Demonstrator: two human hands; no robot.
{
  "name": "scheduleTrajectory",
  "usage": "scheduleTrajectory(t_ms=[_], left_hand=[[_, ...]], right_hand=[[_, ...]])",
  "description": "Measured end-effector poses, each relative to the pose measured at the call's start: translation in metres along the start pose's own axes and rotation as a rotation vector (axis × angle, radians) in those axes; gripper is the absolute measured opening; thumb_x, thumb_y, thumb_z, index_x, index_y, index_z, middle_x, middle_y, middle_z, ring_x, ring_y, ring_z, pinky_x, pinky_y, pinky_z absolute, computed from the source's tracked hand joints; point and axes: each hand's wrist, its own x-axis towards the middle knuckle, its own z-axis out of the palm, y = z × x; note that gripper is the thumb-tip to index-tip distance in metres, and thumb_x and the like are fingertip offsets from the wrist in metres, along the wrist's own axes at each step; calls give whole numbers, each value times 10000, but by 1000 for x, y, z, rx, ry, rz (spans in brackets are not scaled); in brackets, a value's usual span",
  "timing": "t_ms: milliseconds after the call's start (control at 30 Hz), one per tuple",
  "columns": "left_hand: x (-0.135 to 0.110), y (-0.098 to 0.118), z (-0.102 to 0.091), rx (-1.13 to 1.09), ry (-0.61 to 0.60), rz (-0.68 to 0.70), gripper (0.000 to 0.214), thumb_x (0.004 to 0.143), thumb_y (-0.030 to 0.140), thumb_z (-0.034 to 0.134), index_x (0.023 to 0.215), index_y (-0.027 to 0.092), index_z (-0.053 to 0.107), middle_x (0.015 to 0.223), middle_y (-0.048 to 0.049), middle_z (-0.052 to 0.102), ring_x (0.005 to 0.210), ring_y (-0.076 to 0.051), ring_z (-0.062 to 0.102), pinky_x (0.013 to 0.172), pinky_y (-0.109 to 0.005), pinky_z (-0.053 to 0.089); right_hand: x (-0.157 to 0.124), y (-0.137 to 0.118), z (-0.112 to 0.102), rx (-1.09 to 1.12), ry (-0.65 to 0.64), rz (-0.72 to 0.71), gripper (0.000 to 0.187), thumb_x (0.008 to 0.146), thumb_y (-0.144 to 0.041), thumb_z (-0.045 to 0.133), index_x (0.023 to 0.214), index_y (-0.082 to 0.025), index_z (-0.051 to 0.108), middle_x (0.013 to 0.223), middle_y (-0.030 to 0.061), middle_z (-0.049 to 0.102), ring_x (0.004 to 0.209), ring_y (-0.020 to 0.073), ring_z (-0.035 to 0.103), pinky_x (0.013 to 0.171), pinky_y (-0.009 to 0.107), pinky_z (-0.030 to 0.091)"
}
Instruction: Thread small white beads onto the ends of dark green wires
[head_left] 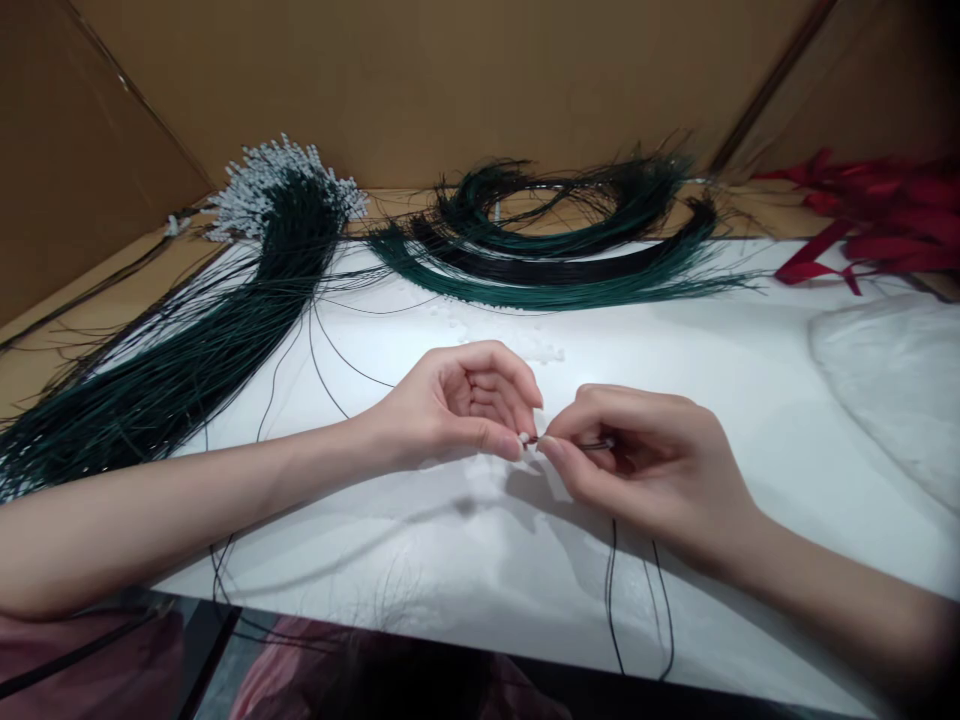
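Note:
Both hands meet near the middle of the white tabletop, raised a little above it. My left hand (469, 415) is closed in a pinch, thumb and fingertip on a small white bead (523, 438) at the end of a dark cord. My right hand (660, 445) pinches that cord just beside the bead, its fingertips almost touching the left ones. Lengths of thin dark cord (610, 590) hang below my right hand toward the table's front edge. The bead is partly covered by the fingers, and the exact form of the cord's end is too small to tell.
A thick bundle of dark green cords (277, 290) with white-tipped ends lies at left. Curved cord bundles (555, 293) rest at the back, with small white beads (544, 352) before them. Red ribbons (900, 225) and clear plastic (900, 380) lie right. Cardboard walls (465, 90) enclose the white table (337, 570).

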Motion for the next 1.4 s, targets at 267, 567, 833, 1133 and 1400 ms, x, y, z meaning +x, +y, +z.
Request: scheduleTrajectory(t_ms=[267,567,833,1133,1400], left_hand=[[0,3,2,-11,-3,-9,316,684,29,856,918,132,669,762,-4,741,668,-69,707,671,-132,587],[-1,4,1,-5,-3,-28,323,678,18,855,921,131,673,764,-5,739,683,-72,704,675,-136,589],[-1,3,1,3,-16,-4,310,694,8,841,924,133,675,766,-2,742,679,-68,704,679,-134,589],[-1,2,0,12,-26,-6,316,707,-8,828,943,140,677,775,6,739,697,-56,701,692,-126,589],[-1,3,1,31,-8,-16,313,700,14,842,935,139,676,771,1,735,695,-59,696,691,-128,581]], right_hand=[[0,0,-1,-19,-11,-8,153,817,-75,649,682,-146,649,556,-54,400,494,56,335,439,216,285],[-1,3,0,8,-34,26,158,829,-89,647,685,-154,634,562,-58,374,505,60,313,447,223,265],[-3,5,0,2,-33,23,158,833,-93,649,692,-160,630,570,-56,387,511,59,318,446,213,270],[-1,4,0,-20,-36,21,167,815,-73,644,672,-157,624,559,-59,383,502,54,313,435,211,257],[-3,3,0,-20,-30,7,166,821,-79,640,676,-159,629,558,-55,395,500,56,315,436,213,263]])
